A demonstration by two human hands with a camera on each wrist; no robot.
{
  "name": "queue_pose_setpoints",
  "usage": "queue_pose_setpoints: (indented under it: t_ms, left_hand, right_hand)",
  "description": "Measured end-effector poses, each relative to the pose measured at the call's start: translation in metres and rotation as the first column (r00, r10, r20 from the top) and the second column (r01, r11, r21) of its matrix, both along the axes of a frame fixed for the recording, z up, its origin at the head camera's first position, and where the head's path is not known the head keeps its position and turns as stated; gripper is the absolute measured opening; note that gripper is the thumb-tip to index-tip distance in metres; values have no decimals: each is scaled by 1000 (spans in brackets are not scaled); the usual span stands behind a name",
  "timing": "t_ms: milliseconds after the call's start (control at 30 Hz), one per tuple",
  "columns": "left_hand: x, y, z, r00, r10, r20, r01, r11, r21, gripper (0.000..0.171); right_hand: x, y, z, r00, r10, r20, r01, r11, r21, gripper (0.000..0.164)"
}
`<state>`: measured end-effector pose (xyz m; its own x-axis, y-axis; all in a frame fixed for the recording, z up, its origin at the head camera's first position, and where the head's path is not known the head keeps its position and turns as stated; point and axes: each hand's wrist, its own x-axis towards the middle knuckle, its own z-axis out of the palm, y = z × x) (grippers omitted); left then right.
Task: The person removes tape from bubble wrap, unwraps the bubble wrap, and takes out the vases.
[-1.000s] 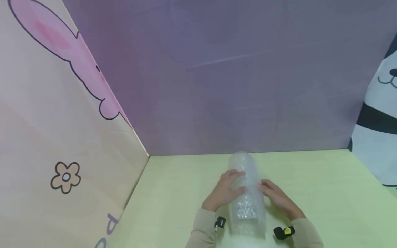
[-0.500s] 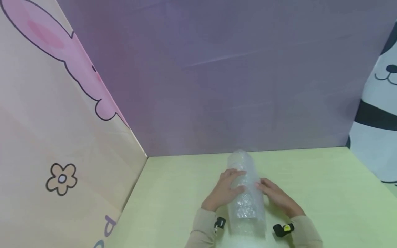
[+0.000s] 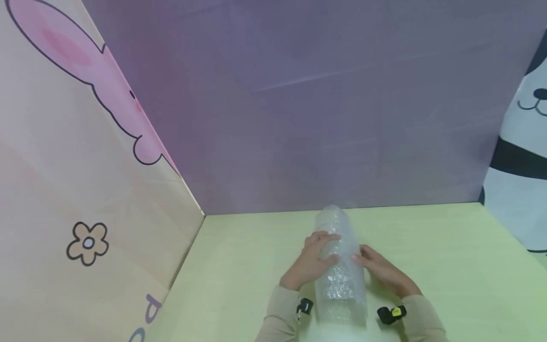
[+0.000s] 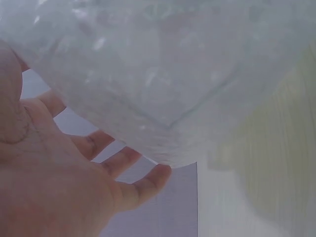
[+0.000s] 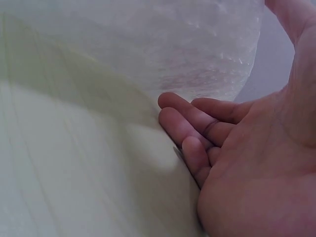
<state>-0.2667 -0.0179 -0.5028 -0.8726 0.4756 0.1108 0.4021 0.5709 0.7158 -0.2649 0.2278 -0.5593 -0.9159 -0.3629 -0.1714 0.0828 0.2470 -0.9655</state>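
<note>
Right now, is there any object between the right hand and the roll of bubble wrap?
No, nothing visible stands in the way: the right hand touches the roll of bubble wrap directly from the right, and the left hand from the left.

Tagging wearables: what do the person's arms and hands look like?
Left hand and right hand ungloved. Left sleeve and right sleeve long, beige. Left wrist camera black; right wrist camera black with a yellow patch.
</note>
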Motion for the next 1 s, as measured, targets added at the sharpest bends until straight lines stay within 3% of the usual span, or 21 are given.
queue_pose_setpoints:
  t_ms: [1000]
  left_hand:
    - [1, 1, 1, 1000, -12, 5, 12, 998, 69, 45]
  right_hand:
    - [1, -2, 2, 1000, 3, 7, -3, 1000, -5, 69]
